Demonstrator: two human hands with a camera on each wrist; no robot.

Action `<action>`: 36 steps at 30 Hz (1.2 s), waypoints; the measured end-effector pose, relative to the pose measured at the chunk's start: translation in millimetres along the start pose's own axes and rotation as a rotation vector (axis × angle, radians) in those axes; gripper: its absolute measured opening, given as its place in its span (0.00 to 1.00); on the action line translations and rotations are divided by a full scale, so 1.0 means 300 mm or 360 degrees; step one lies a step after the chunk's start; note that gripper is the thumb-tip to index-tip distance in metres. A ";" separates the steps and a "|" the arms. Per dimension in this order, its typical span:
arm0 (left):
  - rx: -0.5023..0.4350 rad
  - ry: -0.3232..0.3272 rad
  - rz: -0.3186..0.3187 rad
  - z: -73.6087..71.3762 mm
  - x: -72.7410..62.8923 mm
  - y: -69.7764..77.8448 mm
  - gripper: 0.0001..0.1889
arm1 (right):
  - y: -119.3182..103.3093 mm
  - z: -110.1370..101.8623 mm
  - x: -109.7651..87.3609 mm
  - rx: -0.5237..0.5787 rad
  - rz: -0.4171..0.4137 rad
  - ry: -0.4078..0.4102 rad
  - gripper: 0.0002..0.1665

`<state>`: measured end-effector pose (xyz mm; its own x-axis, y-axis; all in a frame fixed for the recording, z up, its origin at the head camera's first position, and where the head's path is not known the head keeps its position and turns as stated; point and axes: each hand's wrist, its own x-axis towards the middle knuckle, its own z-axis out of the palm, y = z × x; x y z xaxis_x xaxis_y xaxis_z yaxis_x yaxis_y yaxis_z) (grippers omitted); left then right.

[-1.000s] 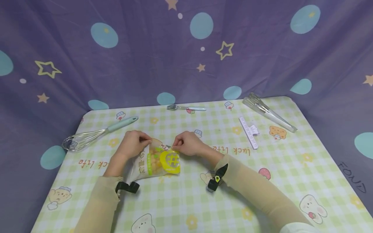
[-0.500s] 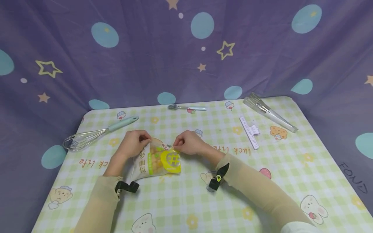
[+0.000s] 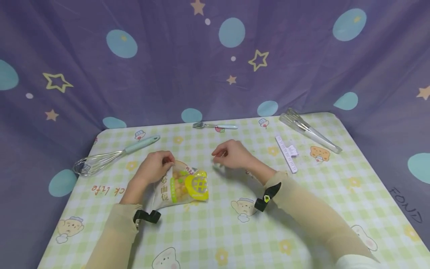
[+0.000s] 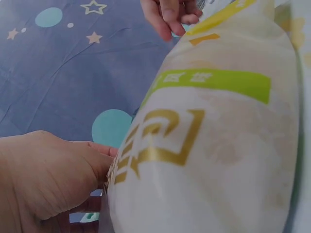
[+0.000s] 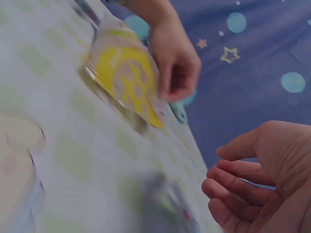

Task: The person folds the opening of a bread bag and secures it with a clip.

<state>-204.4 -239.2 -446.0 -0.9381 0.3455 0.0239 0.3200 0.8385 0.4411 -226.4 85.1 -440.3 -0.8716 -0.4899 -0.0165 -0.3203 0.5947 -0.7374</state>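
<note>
A clear bag of bread [image 3: 188, 186], printed in yellow and green, lies on the checked cloth left of the middle. My left hand [image 3: 152, 168] pinches its far left edge between thumb and fingers; the left wrist view shows the bag [image 4: 209, 145] large and close, partly hiding those fingertips. To the right of the bag, and apart from it, my right hand [image 3: 233, 155] hovers over the cloth. In the right wrist view, this right hand [image 5: 262, 179] has loosely bent fingers with nothing between them.
A whisk [image 3: 115, 155] with a pale green handle lies at the left. Along the far edge is a small fork [image 3: 215, 126]. A white bag clip [image 3: 287, 154] and metal tongs [image 3: 310, 130] lie at the right. Behind the table hangs a purple curtain [image 3: 174, 74].
My right hand has let go of the bag's far right edge and moved right and slightly away from me. My left hand keeps its pinch, and the bag has barely shifted.
</note>
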 end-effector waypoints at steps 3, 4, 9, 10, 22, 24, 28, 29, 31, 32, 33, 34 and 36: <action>0.0004 0.0000 0.0002 -0.001 -0.002 0.002 0.04 | 0.028 -0.074 -0.025 -0.0036 0.0016 0.0067 0.13; 0.0006 -0.0001 -0.0001 -0.001 -0.002 0.002 0.04 | 0.040 -0.099 -0.034 -0.0051 0.0024 0.0089 0.13; 0.0019 -0.0004 -0.0030 -0.001 -0.005 0.002 0.04 | 0.098 -0.224 -0.091 -0.0158 0.0057 0.0206 0.13; 0.0023 -0.0003 -0.0032 -0.001 -0.005 0.002 0.04 | 0.110 -0.249 -0.104 -0.0182 0.0071 0.0234 0.13; 0.0060 -0.0021 -0.0085 0.001 -0.007 0.006 0.03 | 0.260 -0.474 -0.267 -0.0298 0.0367 0.0433 0.17; 0.0071 -0.0031 -0.0095 -0.001 -0.006 0.003 0.03 | 0.283 -0.492 -0.288 -0.0340 0.0397 0.0423 0.18; 0.0063 -0.0033 -0.0089 0.004 -0.006 -0.001 0.03 | 0.339 -0.510 -0.325 -0.0411 0.0426 0.0394 0.19; 0.0062 -0.0036 -0.0090 0.007 -0.007 -0.001 0.04 | 0.353 -0.512 -0.337 -0.0420 0.0434 0.0382 0.19; 0.0066 -0.0047 -0.0092 0.013 -0.010 0.000 0.04 | 0.380 -0.516 -0.361 -0.0444 0.0456 0.0351 0.19; 0.0070 -0.0047 -0.0087 0.013 -0.011 0.001 0.04 | 0.391 -0.518 -0.371 -0.0452 0.0471 0.0335 0.19; 0.0083 -0.0045 -0.0084 0.013 -0.010 0.001 0.04 | 0.400 -0.519 -0.382 -0.0458 0.0481 0.0318 0.19; 0.0094 -0.0043 -0.0081 0.010 -0.009 0.003 0.04 | 0.410 -0.520 -0.391 -0.0469 0.0484 0.0305 0.19; 0.0128 -0.0034 -0.0074 0.001 -0.002 0.008 0.05 | 0.425 -0.521 -0.404 -0.0473 0.0501 0.0282 0.20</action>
<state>-203.0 -237.3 -445.3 -0.9494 0.3138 -0.0143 0.2869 0.8845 0.3680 -219.5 319.9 -426.7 -0.9851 -0.1553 -0.0737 -0.1000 0.8663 -0.4893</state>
